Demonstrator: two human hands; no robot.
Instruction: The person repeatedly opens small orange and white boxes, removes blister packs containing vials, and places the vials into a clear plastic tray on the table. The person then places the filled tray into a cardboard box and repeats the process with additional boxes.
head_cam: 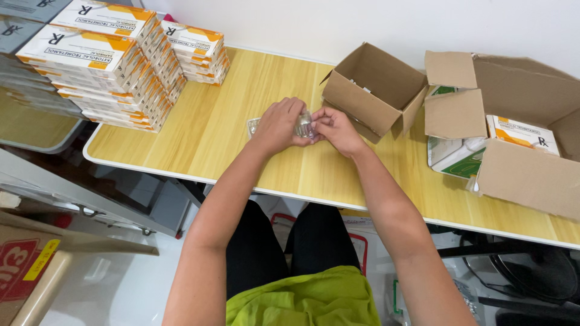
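our left hand (279,125) and right hand (336,129) were closed together on blister strips (303,124) at table centre. finished orange-and-white cartons (103,60) stood stacked at ten o'clock; more loose stock waited in the big box (531,121) at three o'clock.

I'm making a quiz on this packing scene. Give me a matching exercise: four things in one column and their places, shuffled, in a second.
Things:
1. blister pack
2. stacked white-and-orange cartons
3. small open box
4. large open box

Places:
A. far left of the table
B. right end of the table
C. between the left hand and right hand
D. just behind the right hand

Pairs: 1-C, 2-A, 3-D, 4-B
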